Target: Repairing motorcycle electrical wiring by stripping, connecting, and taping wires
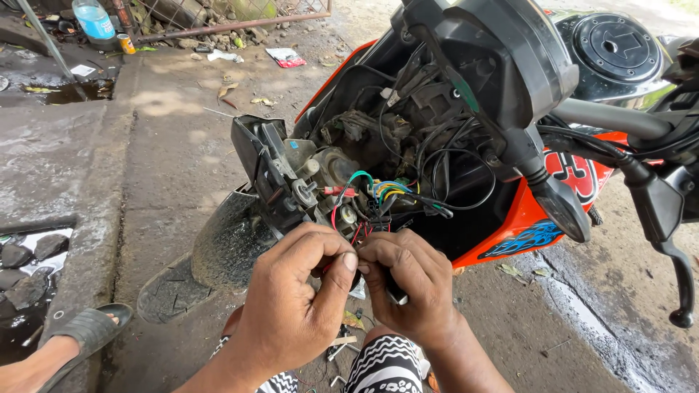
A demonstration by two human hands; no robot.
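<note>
Wet, cracked concrete forms the ground, littered with leaves and scraps; a blue-capped plastic bottle (pixel 94 18) stands at 11 o'clock by a rusty fence, and a sandalled foot (pixel 81 331) of another person rests at 8 o'clock. At centre, a motorcycle (pixel 575 175) with orange bodywork has its front cowl removed, exposing the wiring harness (pixel 378 193): black cables mixed with green, yellow, blue and red leads, lying beside the displaced headlight bracket (pixel 266 171) and above the front mudguard (pixel 226 244). The black handlebar lever (pixel 673 240) hangs at 3 o'clock.

Both hands meet just below the harness, thumbs touching. The left hand (pixel 295 306) is curled, thumb and forefinger pinched on something small that the fingers hide; whether it is a wire end cannot be told. The right hand (pixel 408 287) is closed around a small dark object (pixel 395 293), only its lower end showing. Red leads (pixel 357 233) run down from the harness at 12 o'clock straight into the gap between the hands, their long axis roughly vertical; both hands lie equally near them. Small loose parts (pixel 341 346) lie on the ground beneath the wrists.
</note>
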